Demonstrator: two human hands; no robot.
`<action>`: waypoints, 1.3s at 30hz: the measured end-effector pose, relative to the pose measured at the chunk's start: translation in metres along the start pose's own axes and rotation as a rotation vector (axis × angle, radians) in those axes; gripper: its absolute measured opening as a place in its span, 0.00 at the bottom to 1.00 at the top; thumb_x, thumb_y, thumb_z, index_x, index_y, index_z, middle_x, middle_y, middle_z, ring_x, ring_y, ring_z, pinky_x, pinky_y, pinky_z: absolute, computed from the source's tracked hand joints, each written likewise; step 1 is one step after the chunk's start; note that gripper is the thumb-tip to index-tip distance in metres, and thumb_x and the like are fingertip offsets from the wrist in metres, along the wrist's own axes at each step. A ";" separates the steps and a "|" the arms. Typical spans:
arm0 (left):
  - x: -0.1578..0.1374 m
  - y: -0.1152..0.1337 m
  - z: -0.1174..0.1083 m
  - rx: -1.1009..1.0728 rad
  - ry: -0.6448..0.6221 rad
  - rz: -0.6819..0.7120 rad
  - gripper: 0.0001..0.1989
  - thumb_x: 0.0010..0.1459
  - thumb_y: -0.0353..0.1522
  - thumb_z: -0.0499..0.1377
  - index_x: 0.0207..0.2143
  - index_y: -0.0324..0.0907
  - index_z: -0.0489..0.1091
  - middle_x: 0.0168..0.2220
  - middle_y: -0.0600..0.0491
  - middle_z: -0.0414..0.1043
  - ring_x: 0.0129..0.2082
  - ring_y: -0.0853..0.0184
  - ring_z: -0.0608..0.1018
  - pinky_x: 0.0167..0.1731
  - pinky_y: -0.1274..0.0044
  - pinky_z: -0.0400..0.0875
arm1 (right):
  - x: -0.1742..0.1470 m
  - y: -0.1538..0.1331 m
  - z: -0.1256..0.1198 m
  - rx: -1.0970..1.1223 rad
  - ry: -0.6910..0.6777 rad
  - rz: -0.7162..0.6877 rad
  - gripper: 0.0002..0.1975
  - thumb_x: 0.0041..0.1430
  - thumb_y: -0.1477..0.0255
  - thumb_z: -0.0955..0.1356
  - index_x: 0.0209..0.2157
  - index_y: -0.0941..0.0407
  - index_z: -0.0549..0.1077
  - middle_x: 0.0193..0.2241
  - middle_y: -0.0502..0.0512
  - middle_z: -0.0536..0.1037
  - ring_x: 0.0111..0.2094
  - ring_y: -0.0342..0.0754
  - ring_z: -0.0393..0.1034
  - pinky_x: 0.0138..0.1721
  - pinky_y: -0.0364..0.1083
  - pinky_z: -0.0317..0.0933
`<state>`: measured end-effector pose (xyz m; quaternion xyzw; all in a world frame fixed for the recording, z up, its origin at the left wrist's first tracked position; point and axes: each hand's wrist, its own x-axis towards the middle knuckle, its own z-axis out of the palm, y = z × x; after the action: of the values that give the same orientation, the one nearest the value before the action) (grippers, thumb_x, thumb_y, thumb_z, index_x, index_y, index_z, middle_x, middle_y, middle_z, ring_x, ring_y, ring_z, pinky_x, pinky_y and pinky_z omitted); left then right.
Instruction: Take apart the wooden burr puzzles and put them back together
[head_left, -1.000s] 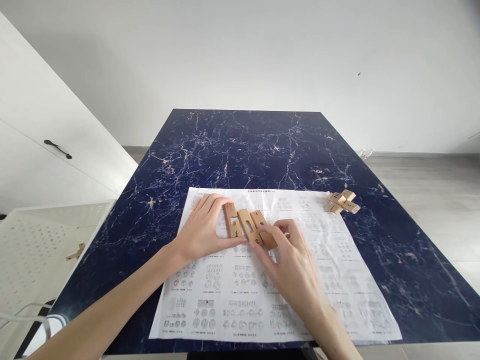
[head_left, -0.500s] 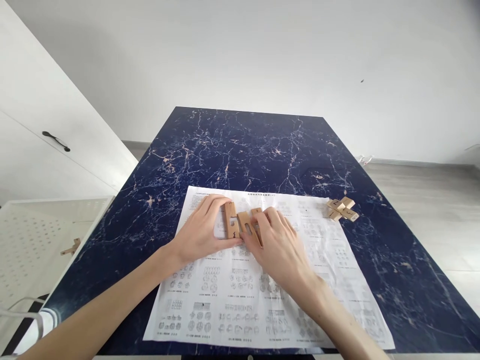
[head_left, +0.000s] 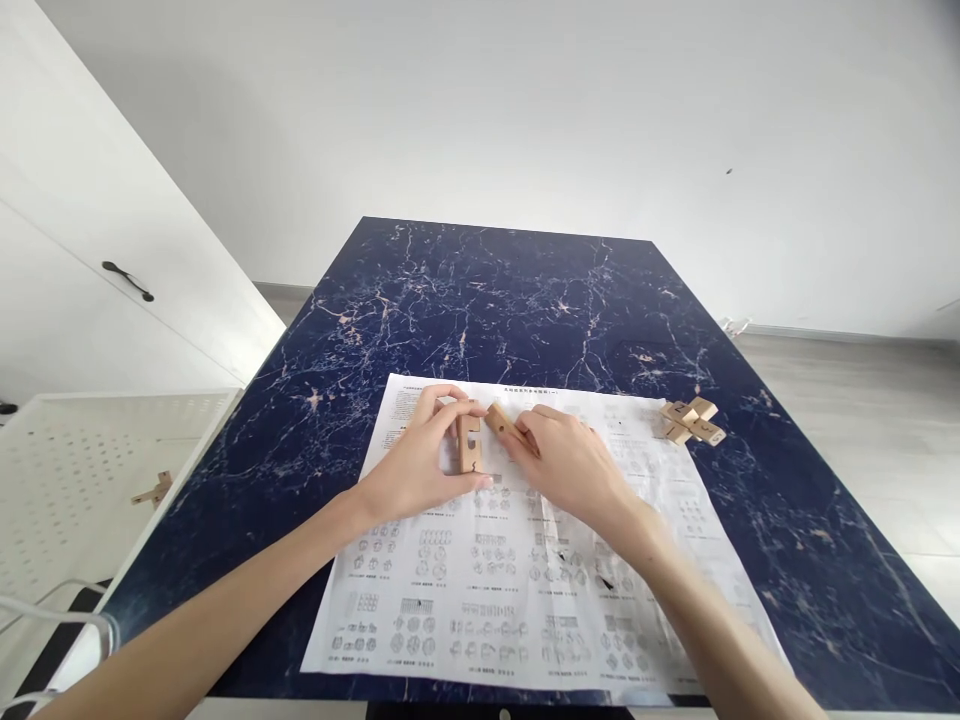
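Observation:
My left hand (head_left: 420, 450) is closed on a notched wooden puzzle piece (head_left: 469, 450), thumb at its near end and fingers at its far end. Part of another wooden surface shows behind those fingers; whether it is a separate piece I cannot tell. My right hand (head_left: 566, 460) pinches a second wooden puzzle piece (head_left: 501, 420), tilted, with its end toward the left hand's fingertips. Most of that piece is hidden by the right fingers. Under both hands lies a creased white instruction sheet (head_left: 480, 590) printed with rows of small diagrams.
On the sheet's upper right corner rests a cluster of interlocked, numbered wooden pieces (head_left: 691, 420). The table (head_left: 480, 300) is dark blue with a marbled pattern. At left are a white perforated chair (head_left: 67, 480) with a wooden piece (head_left: 154, 490) on it, and a white cabinet (head_left: 90, 200).
The right hand has lifted and turned a wooden piece, tilting it away from the one in the left hand. The left hand's piece has been turned to stand more upright. The view has shifted slightly.

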<state>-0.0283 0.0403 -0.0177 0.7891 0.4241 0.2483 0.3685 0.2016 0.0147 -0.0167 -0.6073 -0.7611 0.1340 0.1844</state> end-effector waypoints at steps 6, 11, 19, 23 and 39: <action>0.002 -0.004 -0.002 0.007 0.030 0.011 0.22 0.62 0.37 0.69 0.56 0.51 0.68 0.59 0.49 0.70 0.50 0.57 0.77 0.59 0.56 0.77 | 0.007 0.003 -0.005 0.238 0.134 0.016 0.21 0.76 0.61 0.65 0.27 0.51 0.61 0.25 0.49 0.69 0.25 0.46 0.60 0.28 0.47 0.54; 0.000 -0.008 0.008 0.188 0.182 0.022 0.23 0.67 0.45 0.65 0.58 0.47 0.65 0.58 0.44 0.68 0.60 0.49 0.73 0.63 0.51 0.71 | 0.004 0.000 0.001 0.384 0.276 0.053 0.19 0.76 0.60 0.65 0.30 0.52 0.68 0.28 0.50 0.73 0.26 0.45 0.64 0.29 0.46 0.59; 0.000 -0.013 0.011 0.389 0.230 0.051 0.14 0.70 0.44 0.62 0.45 0.44 0.70 0.51 0.44 0.68 0.57 0.47 0.71 0.61 0.50 0.68 | 0.001 -0.003 0.007 0.610 0.321 0.127 0.16 0.77 0.58 0.65 0.36 0.52 0.69 0.28 0.50 0.77 0.24 0.44 0.69 0.25 0.43 0.60; -0.001 -0.012 0.011 0.387 0.205 0.089 0.12 0.73 0.42 0.60 0.43 0.43 0.71 0.51 0.43 0.68 0.56 0.48 0.71 0.60 0.53 0.70 | 0.000 -0.001 0.009 0.754 0.308 0.134 0.15 0.79 0.55 0.63 0.41 0.51 0.66 0.28 0.47 0.77 0.20 0.42 0.67 0.24 0.44 0.61; -0.004 0.021 0.006 -0.333 0.070 -0.115 0.22 0.79 0.49 0.50 0.36 0.44 0.66 0.22 0.60 0.67 0.20 0.70 0.66 0.24 0.76 0.61 | -0.001 -0.008 0.012 0.962 0.277 0.159 0.19 0.80 0.50 0.59 0.47 0.51 0.68 0.25 0.43 0.63 0.20 0.42 0.54 0.19 0.43 0.51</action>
<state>-0.0154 0.0271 -0.0052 0.6826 0.4342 0.3209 0.4925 0.1897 0.0119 -0.0246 -0.5218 -0.5330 0.4012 0.5317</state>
